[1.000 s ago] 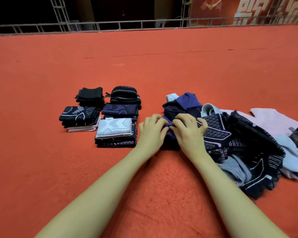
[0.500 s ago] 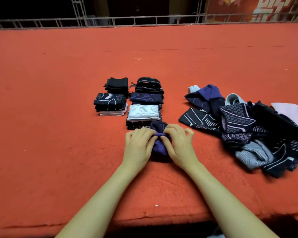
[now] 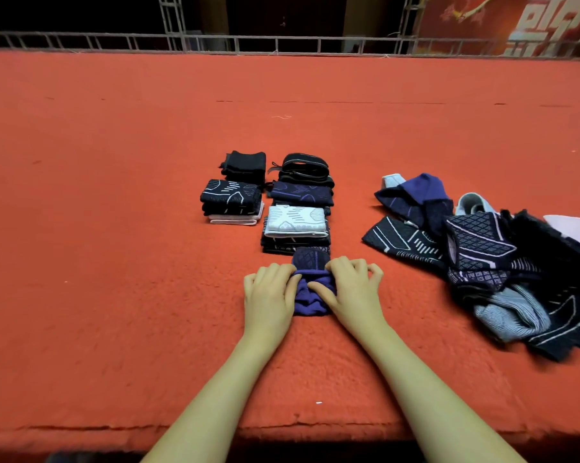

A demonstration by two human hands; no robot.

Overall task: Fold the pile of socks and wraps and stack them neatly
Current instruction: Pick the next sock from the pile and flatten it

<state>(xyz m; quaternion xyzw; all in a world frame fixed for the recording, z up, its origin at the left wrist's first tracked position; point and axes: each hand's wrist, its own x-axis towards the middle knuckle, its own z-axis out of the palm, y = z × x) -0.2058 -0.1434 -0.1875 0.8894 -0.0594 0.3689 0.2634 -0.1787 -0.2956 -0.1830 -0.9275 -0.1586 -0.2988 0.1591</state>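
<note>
A purple sock (image 3: 310, 292) lies on the red felt-covered table (image 3: 115, 262), near its front edge and roughly at the centre of the view. Its long axis runs away from the person, with the dark patterned end pointing toward the far side and the plain purple, bunched end pointing back toward the person. The left hand (image 3: 270, 295) sits on the sock's left side and the right hand (image 3: 352, 290) on its right side; both have curled fingers, and each grip pinches a fold of the purple fabric near the sock's middle, so both hands are closed on the sock. The far end of the sock touches or nearly touches the front of a folded stack topped by a white patterned sock (image 3: 295, 222), which rests on several dark folded pieces. Behind that stack sits a folded navy sock (image 3: 302, 192), and behind that a coiled black wrap (image 3: 304, 167). To the left of these is a second column: a folded black sock with white line markings (image 3: 231, 195) on a pale folded piece, and a plain black folded item (image 3: 245, 163) beyond it. Well apart to the right lies an unfolded pile of socks and wraps (image 3: 489, 262), mixed navy, purple, grey striped and pale pink, spreading toward the right edge. A metal railing (image 3: 282, 45) runs along the table's far side.
</note>
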